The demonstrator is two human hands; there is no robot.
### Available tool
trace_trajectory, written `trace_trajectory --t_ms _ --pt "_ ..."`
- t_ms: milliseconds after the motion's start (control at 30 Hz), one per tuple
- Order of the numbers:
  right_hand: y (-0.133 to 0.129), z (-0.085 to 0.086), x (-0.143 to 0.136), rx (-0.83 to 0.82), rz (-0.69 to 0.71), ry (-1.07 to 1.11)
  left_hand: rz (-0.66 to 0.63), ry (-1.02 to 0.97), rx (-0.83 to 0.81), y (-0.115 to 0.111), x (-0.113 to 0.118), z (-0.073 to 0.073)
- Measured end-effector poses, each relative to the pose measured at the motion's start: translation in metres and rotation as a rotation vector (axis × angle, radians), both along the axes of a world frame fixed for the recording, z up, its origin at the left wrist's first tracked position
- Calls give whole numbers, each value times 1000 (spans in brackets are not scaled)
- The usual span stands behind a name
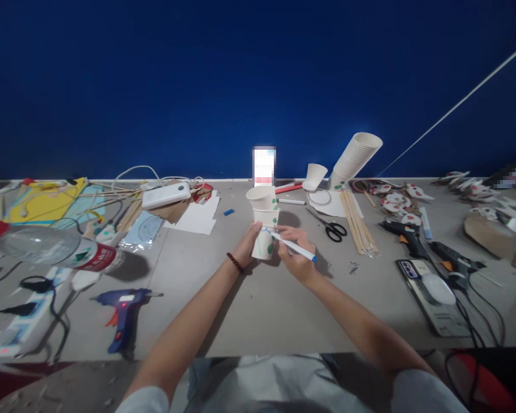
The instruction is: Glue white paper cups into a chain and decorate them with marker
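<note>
Two or more white paper cups with green spots stand joined one above another at the middle of the table. My left hand (248, 244) is closed on the left side of the lower paper cup (263, 248), with a dark beaded bracelet on that wrist. In my right hand (298, 255) is a white marker (296, 246) with a blue end, its tip against the cup's side. Blue curved lines show on the cup beside the tip. The upper cup (261, 201) rises above my fingers. Some of my left fingers are hidden behind the cup.
Behind the cups stands a lit phone (264, 165). Scissors (330, 226), wooden sticks (358, 221) and a leaning stack of cups (356, 160) lie right. A blue glue gun (124, 312), a bottle (60, 246) and a power strip (34, 310) are left. Black glue guns (406, 238) lie far right.
</note>
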State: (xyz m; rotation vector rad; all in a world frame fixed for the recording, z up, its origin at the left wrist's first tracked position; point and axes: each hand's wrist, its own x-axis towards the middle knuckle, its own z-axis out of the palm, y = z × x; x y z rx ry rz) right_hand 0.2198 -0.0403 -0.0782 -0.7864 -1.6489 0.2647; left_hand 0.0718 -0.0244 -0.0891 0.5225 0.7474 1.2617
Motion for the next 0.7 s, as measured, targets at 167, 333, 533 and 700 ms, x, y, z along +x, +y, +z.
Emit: trace_trajectory --t_ms 167,333,533,700 --pt "0 2 0 -13 4 9 -13 0 -2 0 -1 0" --pt "1 3 0 -11 15 26 -33 6 3 0 -2 0" --pt "0 3 0 -28 15 40 -47 -15 -9 0 -2 1" --pt "-1 2 1 -65 0 54 -65 -22 -30 1 -4 -2"
